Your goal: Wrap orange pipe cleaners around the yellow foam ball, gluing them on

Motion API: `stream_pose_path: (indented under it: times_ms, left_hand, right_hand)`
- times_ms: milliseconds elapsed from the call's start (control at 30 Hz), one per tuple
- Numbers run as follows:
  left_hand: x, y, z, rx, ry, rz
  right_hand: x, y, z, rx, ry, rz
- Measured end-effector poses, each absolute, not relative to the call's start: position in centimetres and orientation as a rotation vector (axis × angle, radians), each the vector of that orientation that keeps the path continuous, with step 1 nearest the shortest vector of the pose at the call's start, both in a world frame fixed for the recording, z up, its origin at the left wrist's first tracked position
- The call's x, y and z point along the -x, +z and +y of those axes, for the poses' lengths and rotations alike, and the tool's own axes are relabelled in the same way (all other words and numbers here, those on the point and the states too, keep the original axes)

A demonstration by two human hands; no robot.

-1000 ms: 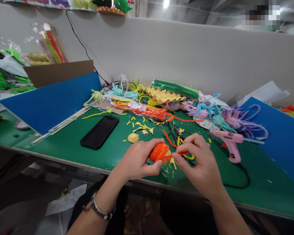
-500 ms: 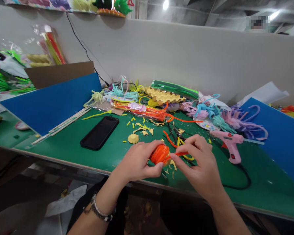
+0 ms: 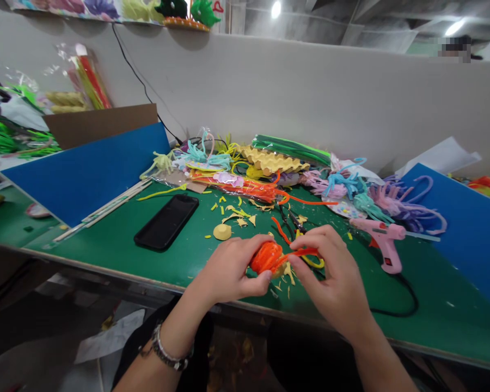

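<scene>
My left hand (image 3: 239, 269) is closed around a ball of wound orange pipe cleaner (image 3: 267, 257), thumb below and fingers above. A bit of pale yellow egg-carton cup shows at the ball's lower right side. From the ball a loose orange pipe cleaner end (image 3: 300, 253) runs to the right. My right hand (image 3: 330, 272) pinches that end between thumb and fingertips. Just beyond the hands lie a cut egg-carton cup (image 3: 222, 232), another orange pipe cleaner piece (image 3: 281, 230) and dark-handled pliers or scissors (image 3: 296, 220), partly hidden.
A black phone (image 3: 166, 222) lies left on the green table (image 3: 106, 261). To the right rests a pink glue gun (image 3: 386, 239) with its cord. Pipe cleaner bundles and an egg carton (image 3: 269, 161) line the back. Blue boards (image 3: 93, 169) stand at both sides.
My right hand's grip has shifted slightly to the right along the orange pipe cleaner end, and its fingers are a little wider apart. My left hand keeps its hold on the ball.
</scene>
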State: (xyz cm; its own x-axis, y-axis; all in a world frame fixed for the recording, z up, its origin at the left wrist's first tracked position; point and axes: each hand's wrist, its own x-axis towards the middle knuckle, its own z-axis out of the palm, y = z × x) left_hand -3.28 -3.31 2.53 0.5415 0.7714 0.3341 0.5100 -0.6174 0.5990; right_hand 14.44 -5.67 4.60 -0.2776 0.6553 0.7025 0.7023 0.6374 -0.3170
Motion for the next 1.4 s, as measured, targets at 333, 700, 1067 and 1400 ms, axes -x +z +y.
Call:
stream_pose_path:
  times_ms: [333, 700, 1067, 1400]
  left_hand:
    - [3.23, 2.55, -3.32, -2.344, 0.796, 1.032]
    - [3.17, 2.54, -3.28, -2.331, 0.782, 1.075]
    - [3.41, 2.56, -3.37, -2.233, 0.808, 1.051]
    - [3.5, 2.49, -3.31, -2.196, 0.806, 1.011]
  right_hand:
    - [-14.52, 4.7, -5.84, 1.046, 0.011, -1.973]
    - [-14.59, 4.73, -5.78, 1.053, -0.035, -2.018]
    - [-14.82, 4.65, -5.73, 1.061, -0.06, -2.051]
    - [-14.43, 4.69, -5.69, 1.07, -0.083, -2.009]
